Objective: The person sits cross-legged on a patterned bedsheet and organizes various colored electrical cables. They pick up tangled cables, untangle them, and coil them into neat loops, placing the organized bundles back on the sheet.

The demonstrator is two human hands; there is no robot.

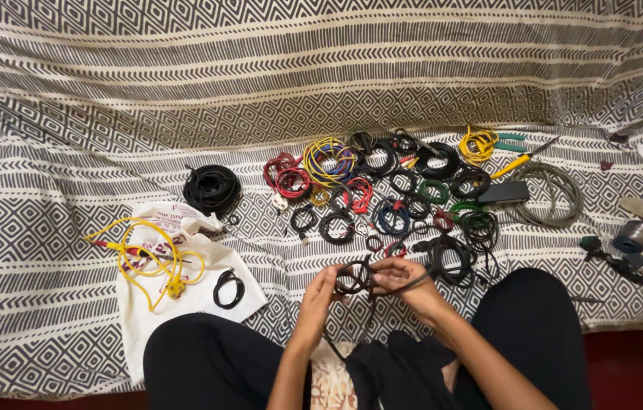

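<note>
Coiling a thin black cable (355, 279) between both hands, just above the lap.
Left hand (320, 298) pinches the loop; right hand (405, 279) grips its running strand. It looks light, limp and springy, best held where loops cross. At 10 o'clock, a white cloth bag (184, 300) lies flat under yellow wire (146, 258); at 12, coiled cables (382, 190).

You are in a home, sitting cross-legged on a bed or floor mattress draped with a black-and-white patterned cloth (321, 83), not at any workshop fitting. The cloth runs up behind as over a cushion or wall. Spread on it are household odds: coiled cables in many colours (382, 190), a yellow cable (146, 258) on a white cloth bag (184, 304), pliers (515, 144) and a reel of solder (631, 235).
</note>
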